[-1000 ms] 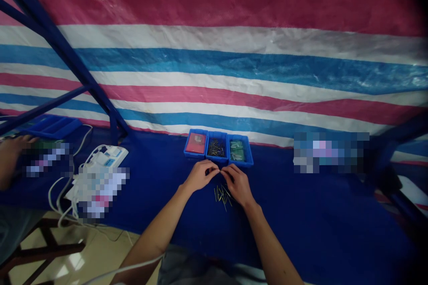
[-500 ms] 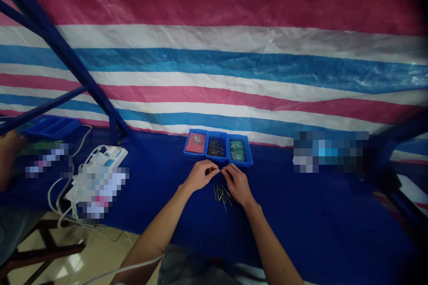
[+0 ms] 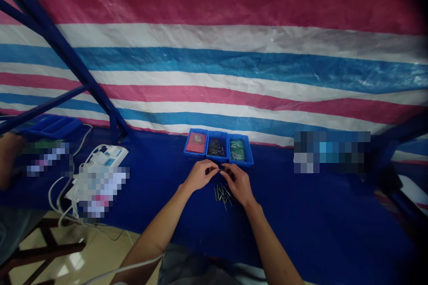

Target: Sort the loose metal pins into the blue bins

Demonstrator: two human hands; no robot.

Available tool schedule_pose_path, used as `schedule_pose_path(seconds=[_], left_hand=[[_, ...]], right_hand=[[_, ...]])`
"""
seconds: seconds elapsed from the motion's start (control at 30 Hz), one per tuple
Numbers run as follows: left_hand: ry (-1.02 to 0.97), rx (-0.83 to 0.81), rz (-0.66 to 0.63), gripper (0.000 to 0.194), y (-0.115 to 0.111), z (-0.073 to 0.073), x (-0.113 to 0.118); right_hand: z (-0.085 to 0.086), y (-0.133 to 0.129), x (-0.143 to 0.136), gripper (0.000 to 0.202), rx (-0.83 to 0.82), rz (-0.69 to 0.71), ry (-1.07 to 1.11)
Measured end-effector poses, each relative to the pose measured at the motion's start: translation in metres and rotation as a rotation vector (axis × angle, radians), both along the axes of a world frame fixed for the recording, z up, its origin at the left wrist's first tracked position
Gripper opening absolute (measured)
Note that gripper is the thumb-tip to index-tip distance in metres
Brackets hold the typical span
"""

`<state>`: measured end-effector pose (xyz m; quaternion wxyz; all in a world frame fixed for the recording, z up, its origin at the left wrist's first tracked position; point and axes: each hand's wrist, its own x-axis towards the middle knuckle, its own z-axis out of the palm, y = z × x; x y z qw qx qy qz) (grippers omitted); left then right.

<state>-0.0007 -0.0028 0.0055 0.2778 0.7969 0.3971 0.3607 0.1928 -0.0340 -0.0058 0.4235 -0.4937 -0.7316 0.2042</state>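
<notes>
Striped pink, white and blue tarpaulin [image 3: 234, 44] hangs behind a table draped in dark blue cloth [image 3: 301, 213]; near the table's back edge, at its middle, three small blue bins [image 3: 218, 147] stand side by side, the middle one full of thin metal pins; just in front of them the left hand [image 3: 199, 177] and right hand [image 3: 238, 183] meet fingertip to fingertip, pinched together on a small pin [image 3: 220, 170] too tiny to make out clearly; loose pins [image 3: 222, 193] lie on the cloth below the hands; a white power strip [image 3: 109, 156] sits toward the left edge.
</notes>
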Motion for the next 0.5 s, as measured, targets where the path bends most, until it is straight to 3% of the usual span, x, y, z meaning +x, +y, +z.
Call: schedule_pose_path(seconds=[0.5], left_hand=[[-0.008, -0.011, -0.016, 0.024, -0.0010, 0.0022, 0.0007]], right_hand=[[-0.0052, 0.0020, 0.0002, 0.024, 0.013, 0.037, -0.023]])
